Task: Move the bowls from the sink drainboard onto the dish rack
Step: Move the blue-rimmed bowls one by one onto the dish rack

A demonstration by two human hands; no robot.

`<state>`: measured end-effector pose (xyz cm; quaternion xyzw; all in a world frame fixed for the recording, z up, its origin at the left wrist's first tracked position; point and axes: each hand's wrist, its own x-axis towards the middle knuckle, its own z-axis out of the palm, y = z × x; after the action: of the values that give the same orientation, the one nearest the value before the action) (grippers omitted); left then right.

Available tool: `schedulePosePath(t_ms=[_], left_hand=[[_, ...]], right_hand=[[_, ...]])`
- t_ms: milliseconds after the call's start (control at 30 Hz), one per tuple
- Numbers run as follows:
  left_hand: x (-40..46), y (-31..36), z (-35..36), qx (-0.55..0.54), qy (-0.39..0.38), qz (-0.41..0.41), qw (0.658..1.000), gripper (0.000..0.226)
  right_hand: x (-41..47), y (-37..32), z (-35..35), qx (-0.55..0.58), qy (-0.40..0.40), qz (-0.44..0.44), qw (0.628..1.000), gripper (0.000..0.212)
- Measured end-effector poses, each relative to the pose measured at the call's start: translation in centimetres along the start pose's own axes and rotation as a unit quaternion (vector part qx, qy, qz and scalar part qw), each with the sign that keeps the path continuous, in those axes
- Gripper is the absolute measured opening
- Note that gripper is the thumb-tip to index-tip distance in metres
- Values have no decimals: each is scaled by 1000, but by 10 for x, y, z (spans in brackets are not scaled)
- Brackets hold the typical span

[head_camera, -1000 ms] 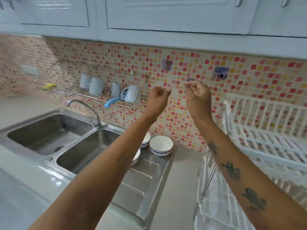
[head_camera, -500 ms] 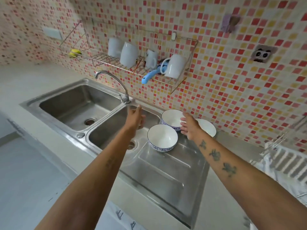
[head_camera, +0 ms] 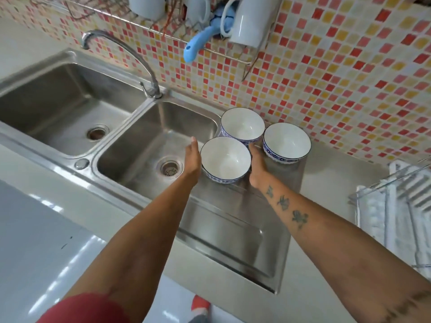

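Observation:
Three white bowls with blue patterned rims stand upright at the back of the steel drainboard [head_camera: 233, 231]. The near bowl [head_camera: 225, 159] sits between my two hands. My left hand [head_camera: 194, 159] lies against its left side and my right hand [head_camera: 256, 167] against its right side, with the fingers hidden behind and under the bowl. A second bowl [head_camera: 242, 124] stands behind it by the wall, and a third bowl [head_camera: 286, 142] to the right. The white dish rack [head_camera: 396, 206] shows partly at the right edge.
Two sink basins lie to the left, the nearer basin [head_camera: 151, 136] right beside my left hand. A curved faucet [head_camera: 130, 50] rises between them. A wall rack above holds white mugs [head_camera: 247, 22] and a blue handle [head_camera: 196, 45]. Grey counter separates drainboard and dish rack.
My view tilted down toward the sink. My left hand moved from over the basin to the near bowl's left side. My right hand shifted from the back bowl to the near bowl's right side.

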<state>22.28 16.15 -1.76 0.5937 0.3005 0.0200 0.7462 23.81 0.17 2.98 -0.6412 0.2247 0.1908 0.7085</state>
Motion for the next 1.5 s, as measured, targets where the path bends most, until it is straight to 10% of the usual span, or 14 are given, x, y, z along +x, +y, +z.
schedulePosePath(t_ms=[567,733,900,1033,1167,1500], left_hand=[[-48,12,21,-128,9,-72,989,51],[-91,42,36,-163,-8,-49,985,48],[-159,94,63,-192,-51,12,980,42],[-236,151,100,-247,-129,82,957,25],[-311,192,146,-278,-259,114,918,34],[-446,184,280,-83,-597,-18,797,66]], right_hand=[[2,16,5,75,37,1,996,54],[-36,-18,-5,99,60,-73,991,18],[-98,-75,-34,82,89,-181,976,40],[-169,-133,-76,102,100,-326,935,60],[-259,-182,-140,109,110,-469,870,28],[-374,-202,-341,157,218,-608,748,21]])
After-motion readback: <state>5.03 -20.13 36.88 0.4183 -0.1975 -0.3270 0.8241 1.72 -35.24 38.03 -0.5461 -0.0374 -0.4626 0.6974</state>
